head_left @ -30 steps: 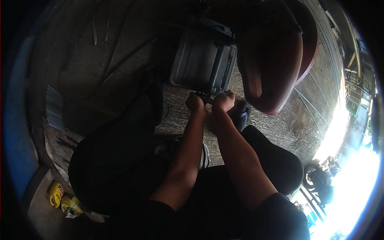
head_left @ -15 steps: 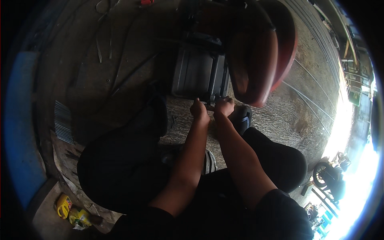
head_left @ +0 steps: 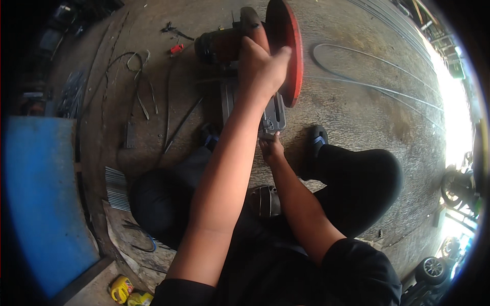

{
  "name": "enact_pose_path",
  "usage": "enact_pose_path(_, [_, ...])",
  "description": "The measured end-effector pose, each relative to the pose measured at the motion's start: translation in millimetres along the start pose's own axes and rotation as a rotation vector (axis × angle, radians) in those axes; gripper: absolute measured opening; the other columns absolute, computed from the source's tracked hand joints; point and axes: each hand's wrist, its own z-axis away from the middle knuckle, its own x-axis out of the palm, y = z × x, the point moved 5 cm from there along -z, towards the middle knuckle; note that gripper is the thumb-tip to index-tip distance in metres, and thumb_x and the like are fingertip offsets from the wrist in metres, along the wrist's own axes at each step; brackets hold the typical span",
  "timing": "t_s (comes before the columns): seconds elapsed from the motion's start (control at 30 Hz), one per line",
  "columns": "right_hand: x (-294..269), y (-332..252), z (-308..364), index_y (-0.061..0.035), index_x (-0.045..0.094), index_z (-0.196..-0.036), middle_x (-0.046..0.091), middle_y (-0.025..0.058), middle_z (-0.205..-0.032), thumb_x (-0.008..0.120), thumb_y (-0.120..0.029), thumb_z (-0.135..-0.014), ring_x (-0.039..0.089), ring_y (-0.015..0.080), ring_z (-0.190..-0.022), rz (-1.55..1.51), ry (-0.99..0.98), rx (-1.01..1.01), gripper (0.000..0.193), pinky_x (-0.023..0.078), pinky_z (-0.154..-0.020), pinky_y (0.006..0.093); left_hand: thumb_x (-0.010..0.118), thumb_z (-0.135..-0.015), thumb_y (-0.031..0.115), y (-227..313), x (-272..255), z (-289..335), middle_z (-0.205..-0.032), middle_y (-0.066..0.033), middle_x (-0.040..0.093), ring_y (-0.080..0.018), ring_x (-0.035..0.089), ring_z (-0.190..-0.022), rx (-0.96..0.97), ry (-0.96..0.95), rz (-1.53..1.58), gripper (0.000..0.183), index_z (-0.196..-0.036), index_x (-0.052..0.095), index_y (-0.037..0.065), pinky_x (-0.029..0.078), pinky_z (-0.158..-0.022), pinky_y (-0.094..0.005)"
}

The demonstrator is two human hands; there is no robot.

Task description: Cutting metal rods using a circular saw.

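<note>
A chop saw with a red-brown motor housing (head_left: 224, 45) and a big red-edged disc (head_left: 297, 61) stands ahead of me on its dark metal base (head_left: 279, 109). My left hand (head_left: 259, 71) reaches up to the saw head beside the disc and grips it, thumb toward the disc; the other fingertips are partly hidden. At the near end of the base, my right hand (head_left: 272, 148) is closed around a short vise handle (head_left: 269, 136).
Long metal rods (head_left: 377, 87) lie on the floor to the right. On the left are a looped cord (head_left: 138, 66), a red clip (head_left: 176, 49), a thin dark bar (head_left: 182, 125), a stack of thin metal strips (head_left: 117, 188) and a blue panel (head_left: 46, 199). Yellow containers (head_left: 121, 289) stand at lower left.
My left hand has left the vise handle and moved up to the saw head. My right hand stays at the handle. The view has shifted, showing more of the saw and floor.
</note>
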Motion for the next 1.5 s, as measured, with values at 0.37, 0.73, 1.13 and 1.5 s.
enact_pose_path(0.37, [25.0, -88.8, 53.3, 0.0068, 0.057, -0.111, 0.061, 0.0156, -0.109, 0.06, -0.021, -0.091, 0.058, 0.0233, -0.099, 0.243, 0.566, -0.706, 0.034, 0.044, -0.09, 0.035, 0.059, -0.08, 0.009, 6.0, -3.6, -25.7, -0.11, -0.0334, 0.058, -0.0408, 0.061, -0.105, 0.062, 0.091, -0.561, 0.042, -0.113, 0.043, -0.012, 0.049, -0.092, -0.0437])
enact_pose_path(0.73, [315.5, -221.3, 157.1, 0.0031, 0.044, -0.128, 0.058, 0.0304, -0.115, 0.061, -0.02, -0.083, 0.056, 0.046, -0.108, 1.343, -0.347, -1.329, 0.053, 0.045, -0.09, 0.0481, 0.055, -0.068, 0.004, 19.8, -6.1, -68.9, -0.11, -0.0311, 0.061, -0.0368, 0.058, -0.112, -0.078, -0.03, -0.503, 0.042, -0.107, 0.057, -0.012, 0.047, -0.095, -0.0383])
enact_pose_path(1.13, [336.4, -227.4, 158.7, 0.004, 0.039, -0.132, 0.061, 0.0329, -0.101, 0.054, -0.015, -0.08, 0.059, 0.0487, -0.096, 1.391, -0.254, -1.457, 0.057, 0.048, -0.085, 0.0513, 0.055, -0.072, 0.004, 29.1, -5.7, -99.4, -0.115, -0.0246, 0.062, -0.032, 0.062, -0.109, -0.135, -0.007, -0.426, 0.042, -0.112, 0.059, -0.008, 0.05, -0.09, -0.0358])
enact_pose_path(1.5, [317.8, -228.7, 141.3, 0.0082, 0.036, -0.135, 0.062, 0.0317, -0.107, 0.06, -0.015, -0.068, 0.058, 0.0443, -0.106, 1.293, -0.21, -1.346, 0.075, 0.047, -0.092, 0.042, 0.063, -0.061, 0.007, 20.7, -12.5, -87.1, -0.069, -0.0105, 0.06, -0.0181, 0.06, -0.065, -0.05, 0.091, -0.375, 0.016, -0.069, 0.061, -0.006, 0.047, -0.06, -0.0326])
